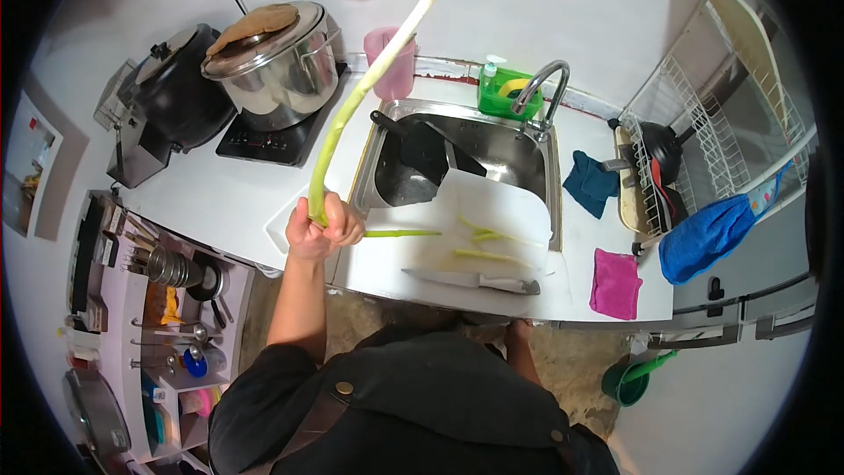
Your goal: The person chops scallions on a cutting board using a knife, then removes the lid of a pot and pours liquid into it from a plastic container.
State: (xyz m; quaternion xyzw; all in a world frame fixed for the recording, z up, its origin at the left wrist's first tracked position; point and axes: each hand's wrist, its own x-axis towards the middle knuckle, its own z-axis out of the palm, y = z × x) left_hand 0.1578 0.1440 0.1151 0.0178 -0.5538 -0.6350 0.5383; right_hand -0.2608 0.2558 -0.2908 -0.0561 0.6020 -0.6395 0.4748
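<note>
Our left hand (325, 225) is closed in a fist around the green lower end of the long stalk (344, 114), its pale end raised above the counter (189, 207). Our right hand (520, 327) is low by the counter's front edge, too obscured for us to tell how open it is. We judge the stalk light, fairly firm yet bendy, perhaps slick if wet; squeezing could bruise it, and sharp bending could snap it. The thicker middle seems a good place for a gentle hold. Beyond the fist, green strips (492, 255) and the knife (508, 283) lie on the white board (497, 198), beside the sink (381, 163).
</note>
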